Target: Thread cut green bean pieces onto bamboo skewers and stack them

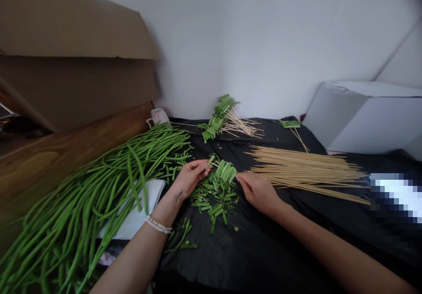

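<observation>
My right hand (pixel 259 190) is closed around a thin wooden skewer, gripping it just right of a row of cut green bean pieces (pixel 226 171) threaded side by side on it. At the skewer's left end, my left hand (pixel 193 175) pinches a short green bean piece (pixel 210 161) between thumb and fingers. Whether the skewer's tip is inside that piece I cannot tell. Below both hands lies a loose heap of cut bean pieces (pixel 214 197) on black plastic sheeting (pixel 250 250).
Long green beans (pixel 108 184) spread over the left side, partly on a white sheet (pixel 132 215). Bare skewers (pixel 306 171) lie at right. Filled skewers (pixel 217 118) are stacked behind, near a mug (pixel 159 115). A cardboard box (pixel 75 56) and a white box (pixel 365 114) flank the table.
</observation>
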A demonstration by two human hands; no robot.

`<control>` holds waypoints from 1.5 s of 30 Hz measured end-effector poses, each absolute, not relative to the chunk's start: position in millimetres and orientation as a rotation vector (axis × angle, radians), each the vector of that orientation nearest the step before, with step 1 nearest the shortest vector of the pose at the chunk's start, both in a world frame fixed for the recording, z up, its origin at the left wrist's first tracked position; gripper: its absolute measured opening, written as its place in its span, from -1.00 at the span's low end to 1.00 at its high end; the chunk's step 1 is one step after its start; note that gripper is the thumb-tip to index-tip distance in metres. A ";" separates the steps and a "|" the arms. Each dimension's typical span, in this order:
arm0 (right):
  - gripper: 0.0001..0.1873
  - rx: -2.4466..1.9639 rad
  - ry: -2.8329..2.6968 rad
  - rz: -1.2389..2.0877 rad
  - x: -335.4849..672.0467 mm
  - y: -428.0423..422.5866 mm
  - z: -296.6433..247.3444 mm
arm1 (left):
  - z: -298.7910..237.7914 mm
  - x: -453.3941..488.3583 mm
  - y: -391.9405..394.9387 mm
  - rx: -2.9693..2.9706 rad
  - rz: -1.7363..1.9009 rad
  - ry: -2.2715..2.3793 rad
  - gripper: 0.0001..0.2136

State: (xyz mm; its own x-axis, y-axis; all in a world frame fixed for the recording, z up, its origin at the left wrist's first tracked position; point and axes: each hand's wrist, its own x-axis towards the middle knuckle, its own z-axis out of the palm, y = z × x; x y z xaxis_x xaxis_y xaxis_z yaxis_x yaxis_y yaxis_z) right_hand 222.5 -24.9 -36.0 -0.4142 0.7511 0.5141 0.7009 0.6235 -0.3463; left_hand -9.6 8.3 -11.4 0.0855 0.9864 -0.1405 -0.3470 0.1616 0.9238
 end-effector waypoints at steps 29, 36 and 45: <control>-0.74 -1.068 -2.200 0.141 217.1 -29.0 -38.0 | -17.9 -3.9 5.6 0.924 1.094 1.021 -0.74; -0.75 -1.110 -2.119 0.020 224.7 -22.1 -37.7 | -7.2 -26.4 13.0 1.332 1.169 1.310 -0.66; -0.73 -1.132 -2.123 0.010 226.6 -19.2 -41.5 | -8.3 -47.9 15.5 1.906 0.868 1.718 -0.87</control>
State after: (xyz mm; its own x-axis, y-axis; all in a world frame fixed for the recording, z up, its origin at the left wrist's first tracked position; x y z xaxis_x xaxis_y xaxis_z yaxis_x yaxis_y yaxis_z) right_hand 226.6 -19.2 -41.5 -0.3562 0.7258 0.5886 0.7203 0.6145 -0.3218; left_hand -47.9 15.5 -8.3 0.0365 0.9857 0.1644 0.7171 -0.1404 0.6827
